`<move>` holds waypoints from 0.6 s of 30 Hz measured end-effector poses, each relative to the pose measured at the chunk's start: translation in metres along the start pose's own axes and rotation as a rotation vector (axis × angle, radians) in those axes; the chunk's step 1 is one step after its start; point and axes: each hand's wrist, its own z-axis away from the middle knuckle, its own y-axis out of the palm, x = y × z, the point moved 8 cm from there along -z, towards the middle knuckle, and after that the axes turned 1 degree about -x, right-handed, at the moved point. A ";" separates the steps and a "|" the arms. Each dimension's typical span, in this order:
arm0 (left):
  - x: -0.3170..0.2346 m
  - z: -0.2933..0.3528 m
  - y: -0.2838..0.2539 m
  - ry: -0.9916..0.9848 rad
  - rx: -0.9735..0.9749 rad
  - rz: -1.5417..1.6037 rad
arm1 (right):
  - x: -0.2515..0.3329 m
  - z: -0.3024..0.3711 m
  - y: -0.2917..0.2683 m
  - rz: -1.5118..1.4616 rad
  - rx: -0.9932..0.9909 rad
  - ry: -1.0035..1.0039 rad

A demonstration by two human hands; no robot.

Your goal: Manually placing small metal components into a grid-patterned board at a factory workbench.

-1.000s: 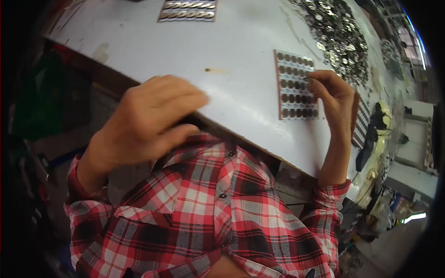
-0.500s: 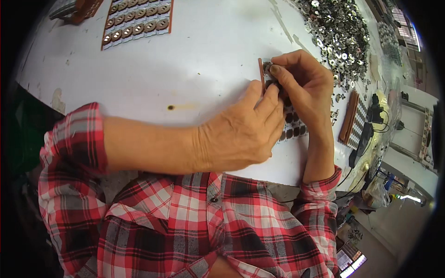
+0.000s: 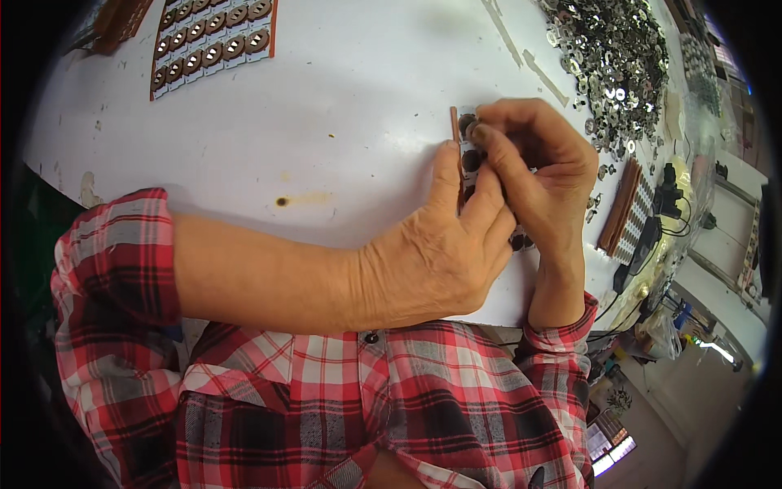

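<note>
Clearly, the flat panel [image 3: 466, 146] lies right under my hands on the worktop [image 3: 244, 138], partly hidden by my fingers. My left hand [image 3: 436, 253] is spread over it, fingers apart, the forefinger lying along the reddish-brown edge strip [image 3: 454, 122]. My right hand [image 3: 538, 163] is bent at the far end, thumb and forefinger brought close together by the top dark disc [image 3: 467, 124]; I can't make out whether a small part is pinched between them.

To judge by its thinness, the panel should be light and fairly stiff, more apt to skid on this smooth top than to sag. It could crack or flex if bent hard, so I'd take it by the strip or the outer edges and keep my fingertips off the discs. One flat hand should be weight enough to steady it.

Beyond my right hand sprawls a heap of shiny metal pieces [image 3: 615, 69], probably light, slick and easily tangled. Another panel [image 3: 213, 41] lies beyond my left hand, well off to its left.
</note>
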 end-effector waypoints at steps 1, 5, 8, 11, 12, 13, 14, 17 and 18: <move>0.001 -0.002 -0.002 -0.032 -0.020 -0.020 | 0.000 0.000 -0.003 -0.040 -0.051 -0.004; -0.001 0.001 0.003 -0.032 -0.079 -0.020 | 0.005 0.002 -0.002 0.113 -0.014 -0.028; -0.001 0.002 0.003 -0.039 -0.096 0.004 | 0.000 0.004 -0.005 0.098 -0.045 0.015; 0.003 0.002 0.002 -0.038 -0.085 0.028 | 0.001 0.003 -0.005 0.112 -0.074 -0.023; 0.003 0.002 0.002 -0.040 -0.086 0.029 | 0.002 0.003 -0.004 0.112 -0.072 -0.022; 0.004 0.001 0.002 -0.045 -0.089 0.042 | 0.003 0.003 -0.004 0.118 -0.084 -0.014; 0.005 0.002 0.001 -0.051 -0.090 0.058 | 0.003 0.004 -0.005 0.123 -0.095 -0.002; 0.006 0.002 0.001 -0.053 -0.094 0.095 | 0.006 0.001 -0.004 0.157 -0.018 -0.074; 0.006 0.003 0.000 -0.054 -0.097 0.093 | 0.007 0.001 -0.004 0.159 -0.017 -0.077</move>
